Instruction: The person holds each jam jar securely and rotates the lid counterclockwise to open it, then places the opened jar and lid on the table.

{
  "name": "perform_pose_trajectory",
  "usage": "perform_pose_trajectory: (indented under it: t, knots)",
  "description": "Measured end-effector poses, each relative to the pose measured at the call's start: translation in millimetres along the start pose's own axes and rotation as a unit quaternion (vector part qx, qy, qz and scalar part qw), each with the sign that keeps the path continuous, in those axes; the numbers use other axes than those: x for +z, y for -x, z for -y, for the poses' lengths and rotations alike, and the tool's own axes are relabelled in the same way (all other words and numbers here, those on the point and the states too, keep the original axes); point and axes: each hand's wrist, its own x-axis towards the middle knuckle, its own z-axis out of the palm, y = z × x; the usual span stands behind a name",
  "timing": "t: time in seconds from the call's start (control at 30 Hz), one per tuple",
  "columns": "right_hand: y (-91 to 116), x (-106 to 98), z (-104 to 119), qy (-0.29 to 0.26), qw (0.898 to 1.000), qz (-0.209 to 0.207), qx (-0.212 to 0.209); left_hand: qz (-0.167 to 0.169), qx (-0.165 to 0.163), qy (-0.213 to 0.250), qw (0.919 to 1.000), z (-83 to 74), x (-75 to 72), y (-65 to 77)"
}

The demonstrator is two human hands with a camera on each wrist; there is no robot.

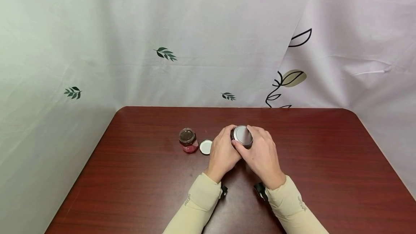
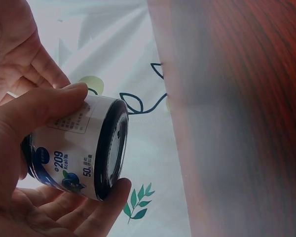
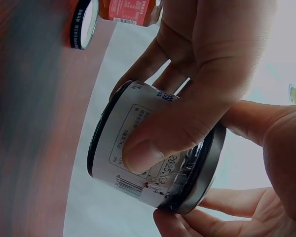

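Note:
A jar with a white blueberry label [image 2: 76, 148] is held up between both hands, its silver lid [image 1: 243, 135] facing the head camera. My left hand [image 1: 224, 151] grips the jar's body, thumb pressed on the label and fingers round the far side. With its fingers and thumb round the lid's rim, my right hand [image 1: 262, 152] holds the top end. In the right wrist view the lid's dark edge [image 3: 212, 165] sits on the jar, and a printed date shows beside it. The dark jar bottom [image 2: 113, 148] points away from the hands.
Left of the hands, a lidless glass jar [image 1: 187, 136] with a pinkish-red label stands on the dark red table [image 1: 136, 176]. Beside it lies a loose lid [image 1: 206, 147], white inside up. A white curtain [image 1: 208, 28] with leaf prints hangs behind the table.

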Motion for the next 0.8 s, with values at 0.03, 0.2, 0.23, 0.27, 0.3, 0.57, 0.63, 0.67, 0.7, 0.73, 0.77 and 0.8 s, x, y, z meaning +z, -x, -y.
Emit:
perform_pose_trajectory:
  t: [0.03, 0.2, 0.23, 0.27, 0.3, 0.57, 0.63, 0.67, 0.7, 0.73, 0.77, 0.8]
  knots:
    - [-0.1, 0.1, -0.1, 0.001, 1.000, -0.001, -0.002, 0.000, -0.001, 0.001, 1.0000, 0.2, -0.2, 0.0]
    - [-1.2, -0.3, -0.7, 0.005, 1.000, -0.005, -0.012, 0.004, -0.011, 0.010, 0.9999, 0.8, -1.4, 0.1]
    - [-1.4, -0.5, -0.7, 0.004, 1.000, -0.005, -0.013, 0.004, -0.013, 0.012, 0.9998, 0.8, -1.7, 0.1]
    - [-1.6, -0.7, -0.7, 0.003, 1.000, -0.006, -0.013, 0.005, -0.014, 0.013, 0.9998, 0.9, -2.0, 0.0]
    - [-1.7, -0.9, -0.7, 0.003, 1.000, -0.006, -0.014, 0.005, -0.015, 0.014, 0.9998, 1.0, -2.4, 0.0]
    - [-0.9, -1.1, -1.2, 0.000, 1.000, -0.002, -0.023, 0.012, -0.014, 0.015, 0.9997, 2.3, -4.2, 0.1]
    - [-0.9, -1.0, -1.7, -0.001, 1.000, -0.003, -0.027, 0.012, -0.012, 0.015, 0.9997, 2.9, -4.2, 0.0]
    - [-0.8, -1.1, -1.8, -0.001, 1.000, -0.003, -0.028, 0.012, -0.011, 0.016, 0.9997, 3.1, -4.2, 0.0]
    - [-0.8, -1.2, -2.0, -0.002, 1.000, -0.003, -0.030, 0.012, -0.011, 0.016, 0.9997, 3.3, -4.2, -0.1]
    - [-0.8, -1.2, -2.1, -0.002, 1.000, -0.002, -0.030, 0.013, -0.010, 0.017, 0.9997, 3.5, -4.2, -0.1]
    - [-0.8, -1.3, -2.1, -0.002, 1.000, -0.002, -0.031, 0.013, -0.010, 0.017, 0.9997, 3.6, -4.2, -0.1]
    - [-0.7, -1.3, -2.2, -0.002, 0.999, -0.002, -0.032, 0.013, -0.009, 0.018, 0.9997, 3.7, -4.2, -0.1]
